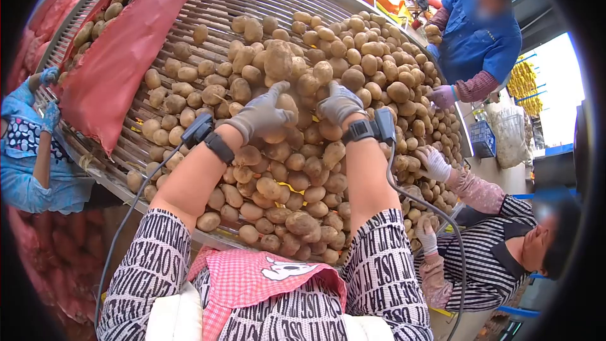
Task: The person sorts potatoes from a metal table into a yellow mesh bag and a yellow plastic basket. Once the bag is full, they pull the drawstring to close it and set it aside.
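Note:
Potatoes lie heaped across a slatted sorting conveyor. My left hand, in a grey glove, is in the middle of the heap with its fingers around the side of a potato. Just beyond its index fingertip is a large, soil-covered potato. My right hand, gloved in the same grey, reaches onto the heap with fingers apart. Near its fingertips lies a smaller potato. The undersides of both hands are partly hidden.
A red sheet hangs over the conveyor's left part. At left, a person's blue-gloved hand is at the edge. On the right are a co-worker in blue and another in stripes. Cables run from my wrist devices.

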Tool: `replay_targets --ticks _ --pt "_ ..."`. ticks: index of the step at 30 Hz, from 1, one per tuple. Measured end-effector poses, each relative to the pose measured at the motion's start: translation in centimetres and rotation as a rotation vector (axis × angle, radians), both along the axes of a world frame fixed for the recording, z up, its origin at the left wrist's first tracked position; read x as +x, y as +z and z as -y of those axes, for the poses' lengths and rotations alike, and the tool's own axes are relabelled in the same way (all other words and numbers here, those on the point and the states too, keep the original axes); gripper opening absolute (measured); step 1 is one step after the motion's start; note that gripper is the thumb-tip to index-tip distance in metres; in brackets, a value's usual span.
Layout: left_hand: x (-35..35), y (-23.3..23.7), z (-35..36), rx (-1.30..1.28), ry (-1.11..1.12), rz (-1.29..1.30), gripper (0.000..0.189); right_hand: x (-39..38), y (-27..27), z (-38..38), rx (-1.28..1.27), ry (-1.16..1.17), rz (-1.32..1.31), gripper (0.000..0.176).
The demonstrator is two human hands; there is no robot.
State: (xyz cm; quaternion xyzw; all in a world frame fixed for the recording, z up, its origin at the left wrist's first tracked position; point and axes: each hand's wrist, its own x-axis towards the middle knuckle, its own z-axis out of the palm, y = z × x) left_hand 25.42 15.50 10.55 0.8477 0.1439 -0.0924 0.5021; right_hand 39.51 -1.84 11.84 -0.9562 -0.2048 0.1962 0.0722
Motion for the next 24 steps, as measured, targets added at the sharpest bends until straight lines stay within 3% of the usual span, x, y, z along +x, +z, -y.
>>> replay_targets --ticks 5,8,10,11,12,13,14,15,16,17,20,21,23,24 --pt "-3.1 -1.3 1.6 0.254 0.061 0.284 0.065 -0.8 0.3 0.2 0.054 -0.016 -0.043 0.061" --pt "-4.3 -2.6 1.7 0.141 0.119 0.401 0.067 -2.8 1.4 1.6 0.007 0.108 -0.144 0.061" --pt "-5.4 -1.9 1.8 0.004 0.157 0.338 0.063 -3.5 -0.2 3.9 0.315 0.099 -0.177 0.074" --pt "-5.7 -2.3 1.5 -0.309 0.214 0.299 0.060 -4.6 -0.4 5.7 0.533 0.004 -0.135 0.061" --pt "-6.1 -2.5 1.5 -0.622 0.265 0.248 0.057 -4.7 -1.3 7.6 0.536 0.002 -0.127 0.061" --pt "-6.7 -1.3 1.7 -0.777 0.247 0.233 0.047 -4.2 -3.5 10.0 0.916 -0.138 -0.358 0.051" --pt "-6.9 -0.7 1.9 -0.775 0.241 0.227 0.047 -4.7 -4.9 11.7 1.294 -0.287 -0.592 0.042" --pt "-6.8 -0.2 2.3 -0.934 0.114 0.227 0.046 -6.8 -4.3 13.0 1.516 -0.471 -0.836 0.027" --pt "-6.4 0.2 2.7 -1.092 -0.018 0.225 0.045 -8.6 -4.7 14.5 1.705 -0.793 -1.008 0.029" --pt "-5.6 0.6 3.4 -1.143 -0.124 0.240 0.042 -10.6 -5.1 15.9 1.939 -0.757 -1.095 0.033" --pt "-1.5 1.9 5.4 -1.036 -0.213 0.025 0.037 -17.1 -2.6 18.6 2.436 -0.796 -1.305 0.042" --pt "0.1 1.3 6.1 -0.935 -0.208 -0.044 0.033 -19.4 -2.4 19.7 2.492 -0.818 -1.233 0.046" --pt "3.2 -0.4 7.3 -0.700 -0.505 -0.065 0.035 -24.0 -2.2 22.2 2.557 -0.759 -1.215 0.052" --pt "4.4 -1.3 8.3 -0.576 -0.607 -0.097 0.038 -26.0 -3.6 24.2 2.529 -0.935 -1.093 0.052"
